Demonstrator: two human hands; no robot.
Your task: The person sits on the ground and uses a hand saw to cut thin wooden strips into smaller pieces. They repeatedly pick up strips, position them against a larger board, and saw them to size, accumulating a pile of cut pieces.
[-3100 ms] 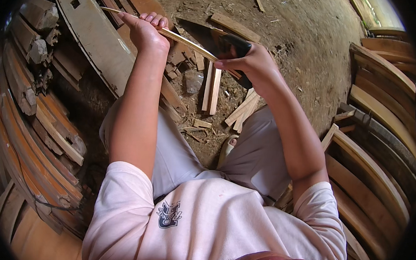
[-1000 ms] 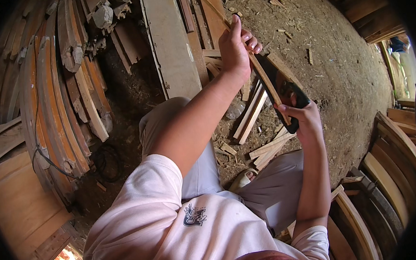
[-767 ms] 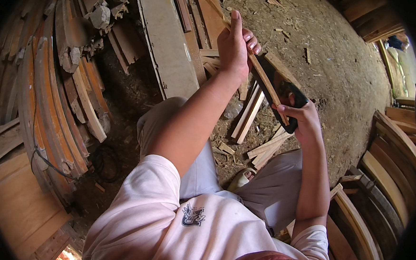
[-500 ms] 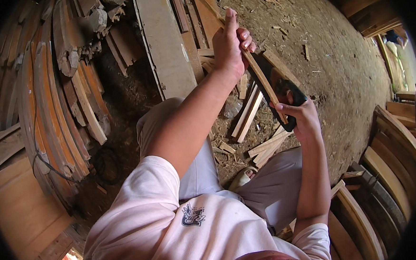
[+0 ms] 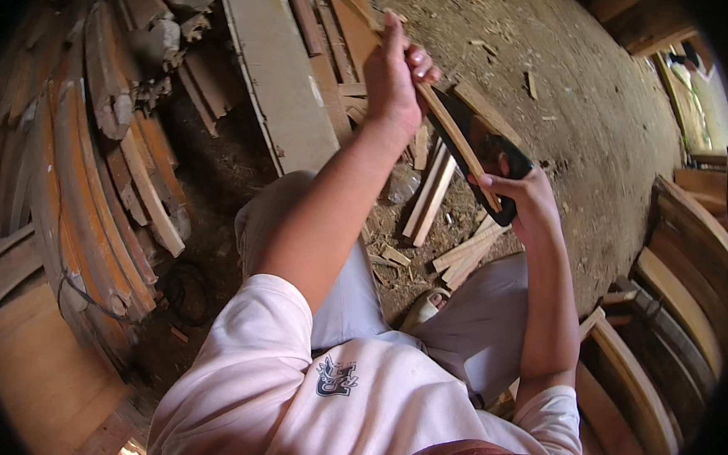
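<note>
A thin, narrow wooden strip [image 5: 456, 130] slants between my two hands, its far end running past my left fist. My left hand [image 5: 395, 80] is closed around the strip, thumb pointing up along it. My right hand [image 5: 534, 202] grips the black handle of what looks like a handsaw [image 5: 516, 158], and its thumb presses on the strip's near end. The dark blade lies alongside and under the strip, reaching toward my left hand. Part of the blade is hidden by the strip and fingers.
Long curved timbers [image 5: 78, 187] are piled at the left. A wide pale board [image 5: 289, 90] runs away from my knee. Cut wooden sticks [image 5: 429, 194] and offcuts lie on the dirt floor [image 5: 600, 130]. More curved wooden pieces [image 5: 631, 370] stand at the lower right.
Both hands, with the strip and saw, sit very slightly further left in the picture. The view has shifted a little too, and both grips are unchanged.
</note>
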